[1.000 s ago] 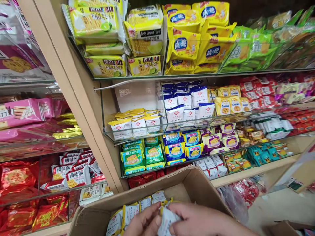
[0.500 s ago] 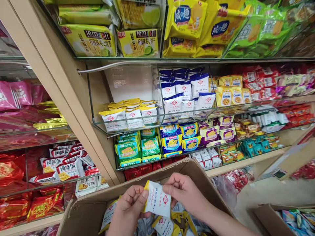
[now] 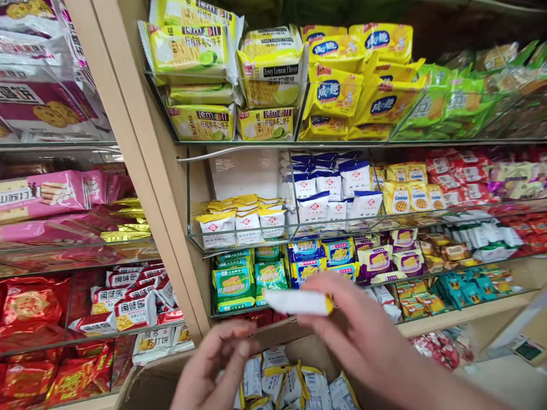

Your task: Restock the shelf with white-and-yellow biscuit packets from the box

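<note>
In my right hand (image 3: 363, 336) is a small white snack packet (image 3: 294, 302) with a yellow end, gripped between thumb and fingers. It is turned nearly edge-on and blurred, held above the cardboard box (image 3: 158, 378). Over the box's left side hovers my left hand (image 3: 217, 364), apart from the packet, its fingers loosely bent and nothing visible in them. Inside the box lie several white-and-yellow packets (image 3: 294, 384). Similar white packets with yellow tops (image 3: 248, 225) stand in a clear shelf bin (image 3: 196, 242) ahead, with more lying flat behind the front row.
Blue-topped white packets (image 3: 329, 199) fill the adjoining bin. Below are green biscuit packs (image 3: 252, 279); yellow lemon biscuit packs (image 3: 200, 122) sit on the shelf above. A wooden upright (image 3: 141, 159) divides the shelving, and a white cable (image 3: 226, 152) runs along the shelf edge.
My left hand has let go of the packet. My right hand has raised it toward the shelves and turned it edge-on. The view has shifted, showing more of the upper shelf.
</note>
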`<state>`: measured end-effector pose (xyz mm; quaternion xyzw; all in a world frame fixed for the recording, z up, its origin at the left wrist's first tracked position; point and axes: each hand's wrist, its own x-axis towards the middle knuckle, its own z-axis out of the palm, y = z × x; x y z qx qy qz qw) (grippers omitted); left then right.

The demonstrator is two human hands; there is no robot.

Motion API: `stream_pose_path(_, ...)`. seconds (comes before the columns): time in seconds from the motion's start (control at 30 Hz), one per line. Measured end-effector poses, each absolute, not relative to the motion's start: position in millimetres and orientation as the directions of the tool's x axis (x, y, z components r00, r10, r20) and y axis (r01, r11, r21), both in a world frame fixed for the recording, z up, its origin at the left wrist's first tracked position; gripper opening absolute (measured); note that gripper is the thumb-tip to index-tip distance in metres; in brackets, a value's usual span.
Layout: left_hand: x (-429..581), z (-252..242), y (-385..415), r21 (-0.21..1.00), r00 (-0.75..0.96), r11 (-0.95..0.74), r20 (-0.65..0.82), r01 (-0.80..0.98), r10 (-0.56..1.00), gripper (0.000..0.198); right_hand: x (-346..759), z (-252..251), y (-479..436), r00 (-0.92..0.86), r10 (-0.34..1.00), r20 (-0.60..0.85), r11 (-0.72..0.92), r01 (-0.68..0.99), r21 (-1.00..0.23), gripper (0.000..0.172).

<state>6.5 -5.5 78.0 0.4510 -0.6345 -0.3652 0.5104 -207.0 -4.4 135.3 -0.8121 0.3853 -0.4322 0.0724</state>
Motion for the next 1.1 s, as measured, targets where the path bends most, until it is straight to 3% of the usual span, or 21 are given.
stream_pose_path(0.03, 14, 95, -12, 0.769, -0.089, 0.51, 0.52, -0.384, -0.85, 0.013, -206, 159, -12, 0.338, -0.581, 0.74, -0.731, -0.617, -0.293, 0.02)
stream_pose_path(0.1, 25, 134, -30, 0.266, -0.279, 0.703, 0.782, -0.66, -0.557, 0.024, -200, 201, -34, 0.371, -0.466, 0.804, -0.694, -0.716, -0.072, 0.021)
stream_pose_path(0.13, 29, 154, -42, 0.055, -0.362, 0.694, 0.822, -0.718, -0.439, 0.025, -194, 219, -48, 0.415, -0.462, 0.784, -0.657, -0.754, 0.012, 0.021)
stream_pose_path(0.2, 31, 190, -66, -0.151, -0.417, 0.572, 0.83, -0.806, -0.369, 0.03, -180, 247, -75, 0.492, -0.509, 0.707, -0.581, -0.802, 0.139, 0.021)
stream_pose_path(0.33, 24, 235, -102, -0.241, -0.495, 0.453, 0.621, -0.858, -0.608, 0.058, -151, 273, -118, 0.57, -0.764, 0.301, -0.53, -0.821, 0.209, 0.03)
stream_pose_path(0.4, 17, 245, -109, -0.298, -0.478, 0.377, 0.465, -0.877, -0.745, 0.068, -140, 275, -130, 0.604, -0.792, 0.093, -0.577, -0.789, 0.209, 0.036)
stream_pose_path(0.47, 11, 251, -113, -0.361, -0.437, 0.319, 0.315, -0.876, -0.843, 0.073, -132, 272, -139, 0.646, -0.763, 0.004, -0.63, -0.746, 0.214, 0.036)
stream_pose_path(0.57, 5, 256, -118, -0.385, -0.426, 0.316, 0.245, -0.867, -0.871, 0.078, -127, 267, -146, 0.67, -0.742, 0.009, -0.652, -0.725, 0.221, 0.034)
stream_pose_path(0.77, 3, 259, -133, -0.4, -0.369, 0.261, 0.224, -0.879, -0.902, 0.077, -122, 264, -149, 0.613, -0.782, 0.117, -0.572, -0.779, 0.255, 0.049)
stream_pose_path(0.87, 2, 261, -135, -0.403, -0.368, 0.263, 0.209, -0.877, -0.906, 0.077, -123, 263, -153, 0.647, -0.754, 0.113, -0.608, -0.752, 0.253, 0.043)
stream_pose_path(1.0, -2, 268, -133, -0.397, -0.395, 0.309, 0.157, -0.865, -0.905, 0.062, -131, 261, -160, 0.718, -0.68, 0.15, -0.689, -0.695, 0.205, 0.034)
stream_pose_path(1.1, -6, 269, -134, -0.39, -0.386, 0.302, 0.159, -0.87, -0.908, 0.057, -133, 262, -161, 0.692, -0.703, 0.164, -0.67, -0.721, 0.176, 0.037)
